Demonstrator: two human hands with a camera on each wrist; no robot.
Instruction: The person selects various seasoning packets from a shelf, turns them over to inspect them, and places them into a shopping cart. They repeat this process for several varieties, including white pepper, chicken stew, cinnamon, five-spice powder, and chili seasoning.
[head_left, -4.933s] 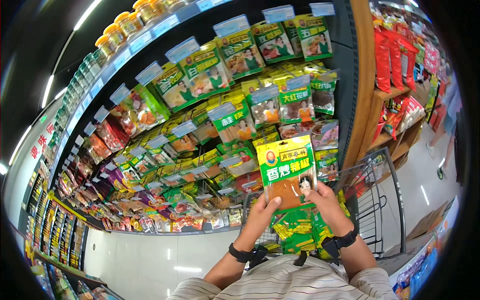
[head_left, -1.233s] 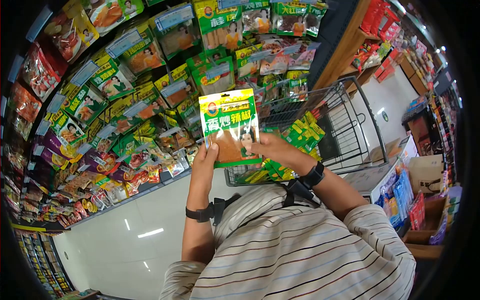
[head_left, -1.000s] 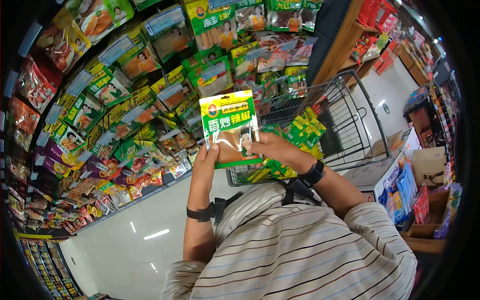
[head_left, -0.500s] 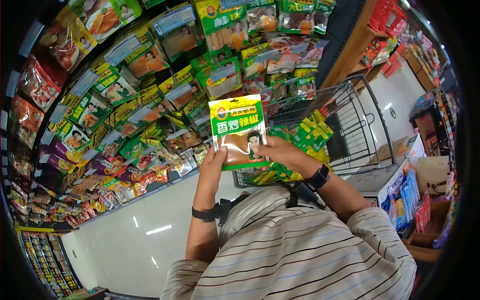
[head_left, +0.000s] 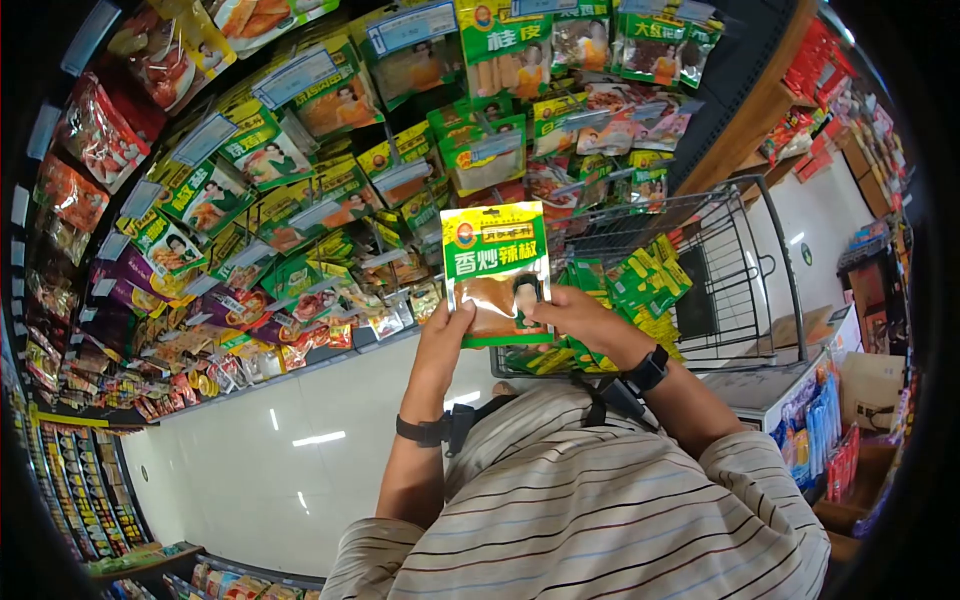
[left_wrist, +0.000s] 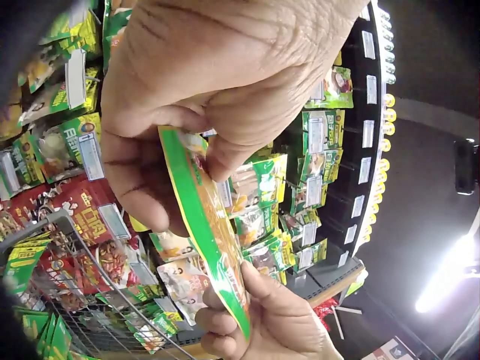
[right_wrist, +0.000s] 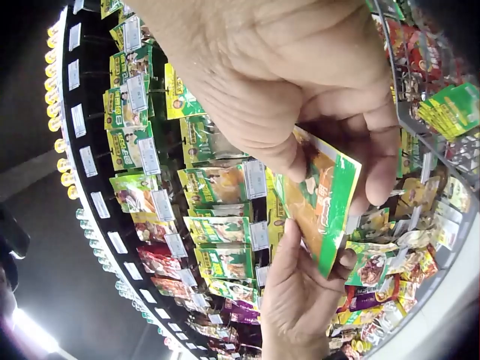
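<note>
A seasoning packet (head_left: 480, 262) with a yellow and green top and orange-brown powder behind a clear window stands upright in front of the person's chest. At its lower left side, the left hand (head_left: 437, 345) pinches it, thumb on the front. The right hand (head_left: 585, 325) pinches the lower right side in the same way. In the left wrist view the packet (left_wrist: 202, 217) is seen from its green bottom edge, held between thumb and fingers of both hands. The right wrist view shows the packet (right_wrist: 326, 210) tilted, part of it behind the right hand (right_wrist: 292, 82).
Just beyond the hands is a wire shopping cart (head_left: 783, 270) with several green and yellow packets (head_left: 650, 280) inside. Seasoning packets (head_left: 395, 170) hang in rows along the shelf ahead and left. A cardboard box (head_left: 870, 390) and blue packs (head_left: 815, 410) stand at the right.
Since the earliest frame the head view has tilted down and more of the shirt shows. Over the last second packet and hands shift slightly right and down in view; both hands keep their pinch.
</note>
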